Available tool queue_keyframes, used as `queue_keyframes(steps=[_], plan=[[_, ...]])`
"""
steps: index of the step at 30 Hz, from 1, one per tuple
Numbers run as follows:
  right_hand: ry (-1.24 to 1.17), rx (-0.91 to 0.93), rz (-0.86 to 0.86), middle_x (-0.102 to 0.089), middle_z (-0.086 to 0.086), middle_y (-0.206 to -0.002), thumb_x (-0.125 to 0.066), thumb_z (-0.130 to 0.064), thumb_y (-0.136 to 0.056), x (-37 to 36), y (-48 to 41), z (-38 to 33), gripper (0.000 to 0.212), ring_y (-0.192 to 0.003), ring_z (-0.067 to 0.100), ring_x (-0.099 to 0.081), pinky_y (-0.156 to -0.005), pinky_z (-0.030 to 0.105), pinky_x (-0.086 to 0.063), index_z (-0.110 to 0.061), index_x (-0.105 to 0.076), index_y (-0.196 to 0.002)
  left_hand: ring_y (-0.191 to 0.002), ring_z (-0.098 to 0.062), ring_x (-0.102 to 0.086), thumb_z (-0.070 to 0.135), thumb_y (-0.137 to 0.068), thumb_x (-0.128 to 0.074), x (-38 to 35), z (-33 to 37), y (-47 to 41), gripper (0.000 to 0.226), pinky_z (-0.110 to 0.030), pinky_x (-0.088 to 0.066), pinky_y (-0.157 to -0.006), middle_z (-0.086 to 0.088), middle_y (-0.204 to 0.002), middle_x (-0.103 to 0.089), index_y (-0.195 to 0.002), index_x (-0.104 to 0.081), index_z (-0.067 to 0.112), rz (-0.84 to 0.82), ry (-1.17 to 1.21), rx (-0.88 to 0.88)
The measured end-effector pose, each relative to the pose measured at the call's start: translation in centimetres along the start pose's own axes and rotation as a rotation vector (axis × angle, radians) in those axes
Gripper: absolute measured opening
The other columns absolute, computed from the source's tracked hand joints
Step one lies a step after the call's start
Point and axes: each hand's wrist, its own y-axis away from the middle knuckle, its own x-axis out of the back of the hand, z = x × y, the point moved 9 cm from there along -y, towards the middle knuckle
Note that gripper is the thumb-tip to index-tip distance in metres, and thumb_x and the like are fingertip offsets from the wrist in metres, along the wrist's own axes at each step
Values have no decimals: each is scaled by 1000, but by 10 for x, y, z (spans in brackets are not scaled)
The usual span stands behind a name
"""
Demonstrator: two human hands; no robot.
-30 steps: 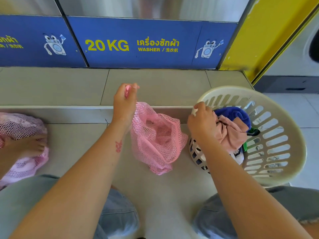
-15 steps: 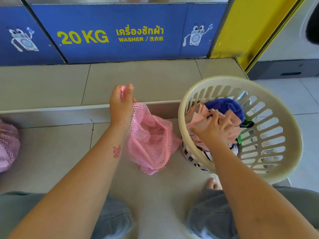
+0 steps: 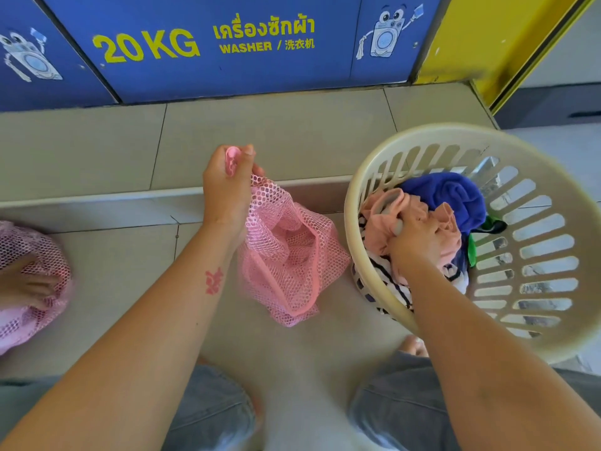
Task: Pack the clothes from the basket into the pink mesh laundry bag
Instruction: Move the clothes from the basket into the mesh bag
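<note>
The pink mesh laundry bag (image 3: 289, 255) is held up by its rim in the closed left hand (image 3: 227, 187), its mouth slack and apparently empty. In the basket (image 3: 533, 340), by the step's right end, a peach garment (image 3: 383, 219) is clenched in the right hand (image 3: 419, 242). Packing is judged barely begun; blue (image 3: 452, 196), striped and green clothes remain. Lower layers are hidden.

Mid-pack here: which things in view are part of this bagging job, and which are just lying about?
Part of the job:
- pink mesh bag, held up by the left hand
- cream basket
- peach garment, in the right hand grip
- blue garment, striped garment

Lying about:
- second pink mesh bag at far left, under another person's hand
- 20 KG washer panel
</note>
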Motion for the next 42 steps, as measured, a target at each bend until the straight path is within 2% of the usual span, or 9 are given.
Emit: queue_keyframes(steps=[10, 16, 20, 22, 27, 30, 34, 38, 42], plan=[[-493, 10, 485, -44, 17, -123, -47, -26, -82, 137, 43, -27, 38, -110, 37, -46, -80, 45, -43, -21, -46, -120, -69, -16, -56, 29, -94, -55, 25, 19, 18, 19, -38, -49, -72, 2, -70, -62, -78, -51, 21, 15, 14, 3], [-875, 189, 566, -56, -3, -92, -51, -20, -80, 210, 75, -67, 39, -77, 16, -55, -51, 13, -31, -21, -53, -119, -67, -13, -61, 29, -96, -53, 42, 30, 29, 16, -35, -52, -74, 1, -73, -67, -85, -53, 18, 54, 2, 19], [-1201, 285, 428, -65, -20, -92, -55, -19, -72, 230, 86, -93, 41, -79, -1, -61, -65, 17, -46, -31, -54, -111, -69, -17, -62, 25, -98, -52, 51, 36, 30, 15, -39, -53, -79, -1, -73, -67, -87, -52, 15, 59, 6, 22], [-1250, 276, 375, -67, -13, -99, -56, -16, -70, 229, 79, -95, 48, -84, 4, -64, -73, 23, -51, -22, -57, -118, -69, -17, -62, 24, -97, -53, 55, 37, 29, 15, -39, -53, -79, -1, -73, -67, -85, -52, 15, 69, 0, 27], [-1127, 72, 258, -65, 6, -109, -51, -10, -80, 184, 44, -53, 40, -99, 28, -65, -87, 48, -54, -20, -49, -119, -70, -18, -61, 29, -95, -54, 58, 33, 27, 17, -45, -53, -81, -2, -73, -68, -82, -51, 17, 88, 51, 58], [-814, -127, 330, -54, 15, -125, -44, -9, -83, 151, 30, -10, 50, -104, 35, -58, -90, 47, -51, -22, -45, -131, -71, -20, -60, 30, -95, -54, 52, 30, 24, 17, -49, -53, -82, -1, -72, -68, -84, -51, 17, 85, 70, 58], [-297, 31, 358, -28, 22, -144, -52, -2, -80, 106, 27, 11, 62, -121, 47, -37, -95, 56, -43, -24, -40, -136, -71, -19, -62, 32, -95, -53, 36, 23, 23, 18, -50, -52, -83, 3, -68, -68, -84, -52, 17, 94, 56, 53], [127, 193, -183, -1, 22, -158, -51, -71, -81, 5, 10, 10, 90, -137, 55, -18, -110, 64, -24, -29, -13, -151, -71, -20, -61, 34, -95, -54, 17, 13, 23, 18, -52, -53, -81, 2, -71, -68, -85, -53, 19, 73, 55, 65], [230, 207, -390, 22, 17, -158, -49, -81, -71, -41, 0, 2, 118, -140, 55, 16, -111, 71, -1, -25, 16, -152, -73, -19, -65, 37, -95, -54, 6, 6, 19, 19, -54, -53, -86, -1, -75, -71, -86, -55, 21, 84, 14, 61]])
